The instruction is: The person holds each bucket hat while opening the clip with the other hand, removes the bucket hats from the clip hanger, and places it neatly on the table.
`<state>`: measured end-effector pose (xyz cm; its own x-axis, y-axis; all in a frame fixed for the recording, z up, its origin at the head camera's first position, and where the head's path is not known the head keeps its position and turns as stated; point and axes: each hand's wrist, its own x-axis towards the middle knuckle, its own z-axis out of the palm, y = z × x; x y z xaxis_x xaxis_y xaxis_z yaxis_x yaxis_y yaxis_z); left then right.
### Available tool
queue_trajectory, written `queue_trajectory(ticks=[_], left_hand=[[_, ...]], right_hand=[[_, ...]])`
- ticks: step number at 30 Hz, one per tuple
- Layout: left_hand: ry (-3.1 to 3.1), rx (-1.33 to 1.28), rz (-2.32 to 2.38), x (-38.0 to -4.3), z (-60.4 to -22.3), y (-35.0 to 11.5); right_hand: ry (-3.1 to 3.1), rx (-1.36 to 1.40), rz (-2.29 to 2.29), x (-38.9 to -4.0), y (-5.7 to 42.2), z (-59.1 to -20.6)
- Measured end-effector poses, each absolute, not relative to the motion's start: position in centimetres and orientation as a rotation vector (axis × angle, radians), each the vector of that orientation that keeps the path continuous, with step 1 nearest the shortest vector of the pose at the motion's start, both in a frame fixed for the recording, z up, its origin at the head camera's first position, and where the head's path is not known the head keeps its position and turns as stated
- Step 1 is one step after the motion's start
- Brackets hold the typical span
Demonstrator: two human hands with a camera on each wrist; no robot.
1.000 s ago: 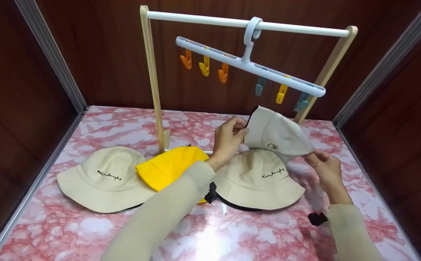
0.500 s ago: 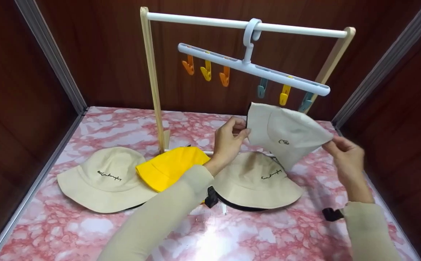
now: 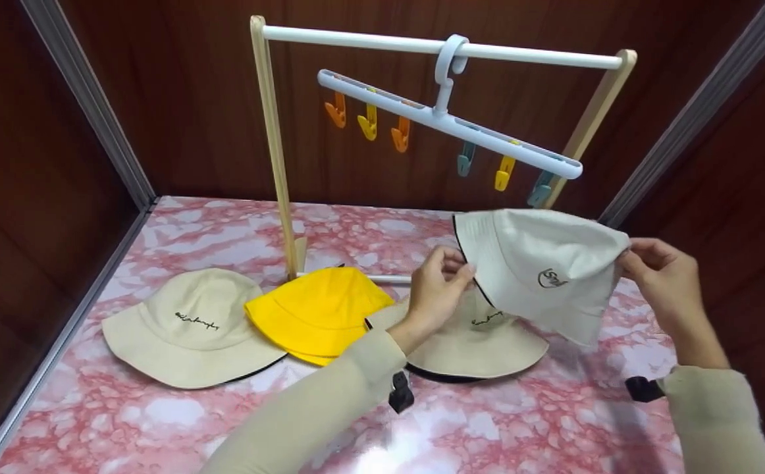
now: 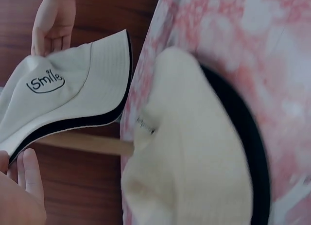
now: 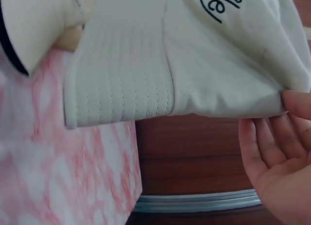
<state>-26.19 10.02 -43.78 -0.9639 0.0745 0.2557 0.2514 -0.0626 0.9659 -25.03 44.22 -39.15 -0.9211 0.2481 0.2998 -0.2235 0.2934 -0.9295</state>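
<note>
Between my two hands, in the air, is a white bucket hat (image 3: 540, 263) with a black-edged brim and the word "Smile" on its side, legible in the left wrist view. My left hand (image 3: 438, 289) pinches the brim's edge. At the crown, my right hand (image 3: 669, 283) pinches the cloth between thumb and fingers. Below the held hat lies a beige bucket hat (image 3: 481, 349) with dark script, partly covered by it and by my left hand. A yellow bucket hat (image 3: 323, 309) and another beige bucket hat (image 3: 205, 329) lie to the left.
A rack with a white top bar (image 3: 369, 41) and wooden posts stands behind the hats. From it hangs a tilted pale hanger (image 3: 448, 122) with several orange, yellow and teal clips. Dark wood-look walls (image 3: 198, 131) enclose the pink marbled table (image 3: 158, 421).
The white hat has shifted right and turned, showing its printed side more fully. Both hands have moved right and slightly down with it, the right hand farther. The hanger sways a little.
</note>
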Motion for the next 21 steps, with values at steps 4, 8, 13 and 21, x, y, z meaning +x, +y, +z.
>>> queue_trajectory(ticks=[4, 8, 13, 21], left_hand=[[-2.054, -0.335, -2.265, -25.2, -44.8, 11.2], [-2.078, -0.285, -2.332, -24.4, -45.8, 12.2], [-2.103, -0.195, -2.433, -23.4, -46.9, 13.4], [-2.119, -0.069, -2.551, -22.1, -48.1, 14.9]], right_hand=[[-2.396, -0.095, 1.361, -24.9, 45.2, -38.7], [-2.471, -0.109, 1.26, -25.0, 46.3, -38.6], [-2.551, -0.127, 1.147, -25.3, 47.2, -39.1], [-2.705, -0.172, 0.97, -25.8, 48.0, -40.2]])
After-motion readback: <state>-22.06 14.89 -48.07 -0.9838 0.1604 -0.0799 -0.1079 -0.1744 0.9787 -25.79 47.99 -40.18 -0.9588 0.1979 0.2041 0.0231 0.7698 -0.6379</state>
